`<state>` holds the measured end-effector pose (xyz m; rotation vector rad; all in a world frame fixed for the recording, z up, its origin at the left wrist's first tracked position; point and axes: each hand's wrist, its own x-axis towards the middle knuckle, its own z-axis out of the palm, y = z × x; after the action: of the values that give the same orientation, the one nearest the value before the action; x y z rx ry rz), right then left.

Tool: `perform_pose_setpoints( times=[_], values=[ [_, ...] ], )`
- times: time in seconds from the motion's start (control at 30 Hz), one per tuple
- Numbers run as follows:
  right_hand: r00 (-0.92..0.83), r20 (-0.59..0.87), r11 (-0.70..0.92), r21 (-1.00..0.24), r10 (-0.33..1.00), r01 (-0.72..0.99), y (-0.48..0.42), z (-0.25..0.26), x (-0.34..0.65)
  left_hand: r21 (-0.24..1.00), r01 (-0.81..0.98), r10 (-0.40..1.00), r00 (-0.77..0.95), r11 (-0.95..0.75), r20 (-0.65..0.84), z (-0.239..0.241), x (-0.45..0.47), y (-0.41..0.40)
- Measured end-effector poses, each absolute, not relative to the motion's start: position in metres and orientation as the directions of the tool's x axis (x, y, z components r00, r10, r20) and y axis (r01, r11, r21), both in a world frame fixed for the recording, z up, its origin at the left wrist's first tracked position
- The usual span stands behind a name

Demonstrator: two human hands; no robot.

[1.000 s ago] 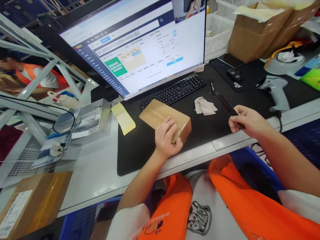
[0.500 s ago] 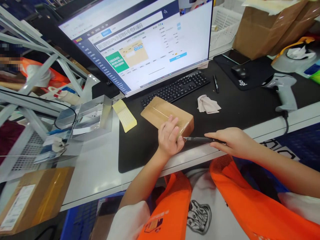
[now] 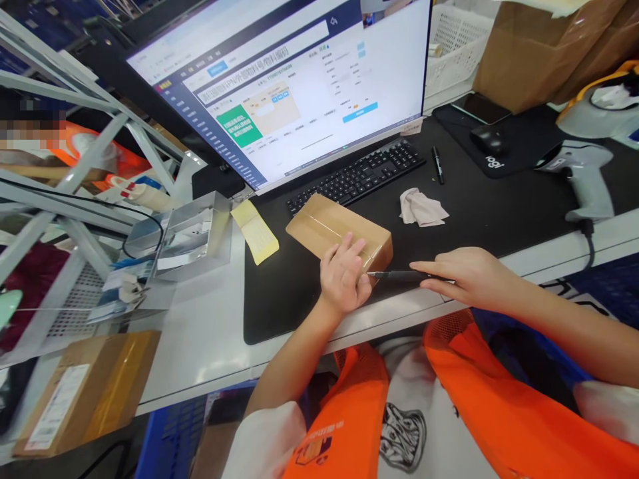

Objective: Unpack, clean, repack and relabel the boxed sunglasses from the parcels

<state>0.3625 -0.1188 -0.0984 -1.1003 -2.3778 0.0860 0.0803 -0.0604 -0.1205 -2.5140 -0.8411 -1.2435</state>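
A small brown cardboard box [image 3: 334,229] with clear tape along its top lies tilted across the black desk mat. My left hand [image 3: 344,276] holds its near corner, fingers over the top and thumb by the near side. From the right, my right hand [image 3: 462,276] grips a slim black knife [image 3: 402,275]. Its pointed metal tip is at the near end of the box, close to my left thumb. Whether the tip touches the tape or the cardboard I cannot tell.
Behind the box are a keyboard [image 3: 379,169] and a monitor [image 3: 319,86]. Crumpled tissue [image 3: 423,207], a marker [image 3: 438,165], a mouse [image 3: 489,140] and a scanner [image 3: 582,176] lie rightward. Left are a yellow note pad [image 3: 254,233], a clear tray [image 3: 194,233] and a labelled carton [image 3: 112,386].
The view has shifted slightly, so everything sits a little further right. Both hands keep their hold, and the knife tip stays at the near end of the box.
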Motion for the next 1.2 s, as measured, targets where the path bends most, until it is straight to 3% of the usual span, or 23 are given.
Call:
perform_pose_setpoints(
  times=[0.17, 0.37, 0.5, 0.63, 0.7, 0.77, 0.97, 1.2],
  values=[
    [-0.548, 0.423, 0.676, -0.262, 0.722, 0.688, -0.114, -0.099, 0.364, 0.048, 0.491, 0.311, 0.471, -0.87, 0.825, -0.122, 0.08, -0.058],
    [-0.529, 0.455, 0.672, -0.247, 0.717, 0.698, -0.114, -0.098, 0.361, 0.181, 0.57, 0.484, 0.443, -0.802, 0.755, -0.125, 0.082, -0.063],
    [-0.507, 0.437, 0.64, -0.238, 0.742, 0.731, -0.096, -0.095, 0.38, 0.124, 0.551, 0.412, 0.436, -0.825, 0.8, -0.12, 0.085, -0.064],
    [-0.134, 0.494, 0.303, -0.28, 0.859, 0.911, -0.07, -0.095, 0.429, 0.087, 0.543, 0.365, 0.43, -0.835, 0.826, -0.118, 0.084, -0.061],
    [0.058, 0.496, 0.149, -0.368, 0.866, 0.918, -0.063, -0.098, 0.452, 0.07, 0.541, 0.345, 0.427, -0.838, 0.836, -0.119, 0.084, -0.059],
    [0.115, 0.441, 0.099, -0.435, 0.89, 0.895, -0.063, -0.105, 0.462, 0.055, 0.535, 0.326, 0.427, -0.843, 0.843, -0.118, 0.084, -0.058],
    [-0.118, 0.426, 0.328, -0.463, 0.897, 0.823, -0.088, -0.119, 0.428, 0.082, 0.555, 0.356, 0.405, -0.828, 0.842, -0.113, 0.085, -0.06],
    [-0.456, 0.45, 0.618, -0.33, 0.767, 0.714, -0.121, -0.094, 0.38, 0.054, 0.557, 0.342, 0.427, -0.829, 0.837, -0.111, 0.085, -0.063]
  ],
)
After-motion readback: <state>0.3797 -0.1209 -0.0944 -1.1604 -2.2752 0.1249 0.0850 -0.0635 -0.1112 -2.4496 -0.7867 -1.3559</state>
